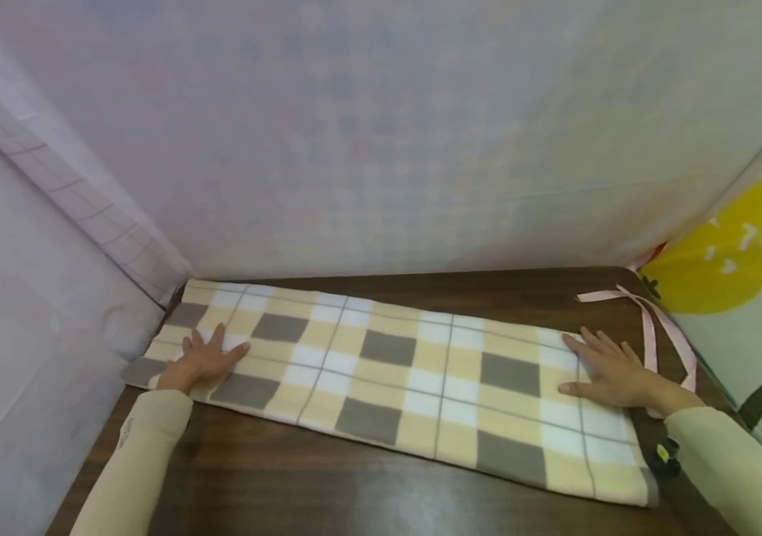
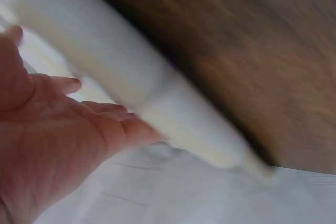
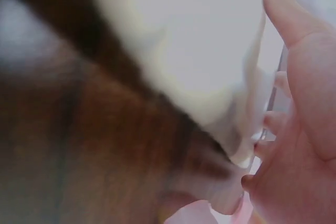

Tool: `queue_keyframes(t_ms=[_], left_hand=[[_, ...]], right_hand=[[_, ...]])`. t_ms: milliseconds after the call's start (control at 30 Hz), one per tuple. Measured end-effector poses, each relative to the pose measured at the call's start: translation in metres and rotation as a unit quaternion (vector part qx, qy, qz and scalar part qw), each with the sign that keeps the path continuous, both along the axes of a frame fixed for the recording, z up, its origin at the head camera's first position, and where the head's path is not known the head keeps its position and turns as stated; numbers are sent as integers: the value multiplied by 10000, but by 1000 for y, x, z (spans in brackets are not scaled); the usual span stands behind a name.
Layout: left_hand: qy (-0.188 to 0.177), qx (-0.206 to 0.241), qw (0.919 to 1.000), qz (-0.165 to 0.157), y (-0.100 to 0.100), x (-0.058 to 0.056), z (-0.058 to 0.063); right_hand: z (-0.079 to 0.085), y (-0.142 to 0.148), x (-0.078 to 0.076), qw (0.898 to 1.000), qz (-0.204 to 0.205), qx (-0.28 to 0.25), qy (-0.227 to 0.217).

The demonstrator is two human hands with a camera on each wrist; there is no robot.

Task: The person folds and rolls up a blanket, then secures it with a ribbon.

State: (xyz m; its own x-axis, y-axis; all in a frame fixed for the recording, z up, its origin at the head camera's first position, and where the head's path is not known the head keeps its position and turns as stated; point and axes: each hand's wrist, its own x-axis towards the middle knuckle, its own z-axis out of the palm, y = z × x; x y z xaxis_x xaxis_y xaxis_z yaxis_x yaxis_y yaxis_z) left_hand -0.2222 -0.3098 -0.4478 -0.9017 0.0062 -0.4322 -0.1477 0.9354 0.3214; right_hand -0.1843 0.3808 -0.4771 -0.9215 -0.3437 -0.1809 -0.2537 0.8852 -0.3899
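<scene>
A plaid fleece blanket (image 1: 388,346) in cream, white and grey-brown lies folded into a long strip, slanting across the dark table. My left hand (image 1: 203,359) rests on its left end with fingers spread. On the right end lies my right hand (image 1: 612,372), also with spread, fairly straight fingers. In the left wrist view, the blanket's thick folded edge (image 2: 115,51) runs beside the left palm (image 2: 58,135). The right wrist view shows the right palm (image 3: 310,119) beside the blanket (image 3: 189,51), which is blurred there. Neither hand grips the cloth.
Brown wood table (image 1: 274,469) shows in front of and behind the blanket. A pink ribbon (image 1: 649,335) lies looped at the back right. Pale hanging sheets (image 1: 381,149) enclose the table's back and sides; the right one carries a yellow figure (image 1: 716,268).
</scene>
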Motion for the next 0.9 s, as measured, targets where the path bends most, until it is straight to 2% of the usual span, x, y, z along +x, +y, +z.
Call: queue_keyframes(t_ms=[100, 200, 267, 367, 467, 567, 600, 667, 833, 900], left_hand=[[405, -79, 9987, -304, 25, -4, 3], [1020, -204, 9910, -845, 59, -4, 7], [1473, -175, 9799, -1335, 85, -1, 10], [2040, -43, 9573, -2048, 130, 9, 11], [2198, 183, 9412, -2558, 178, 23, 11], [2174, 114, 9277, -3033, 225, 38, 8], [2182, 14, 9207, -3236, 239, 43, 6], [2308, -225, 9014, -3657, 269, 57, 2], [2666, -730, 8378, -4708, 333, 93, -7], [2606, -914, 8217, -4985, 353, 105, -10]], right_hand=[[4, 1, -3, 9999, 107, 53, 114], [8, 3, -10, 9992, 258, 0, 303], [10, 6, -16, 9986, 316, -100, 422], [13, 12, -24, 9982, 261, -282, 449], [15, 20, -31, 9982, 134, -351, 461], [17, 25, -37, 9979, 72, -469, 434], [16, 27, -39, 9978, 56, -496, 430], [14, 29, -41, 9977, 40, -538, 416], [9, 35, -44, 9983, -98, -521, 242], [9, 34, -44, 9986, -180, -472, 130]])
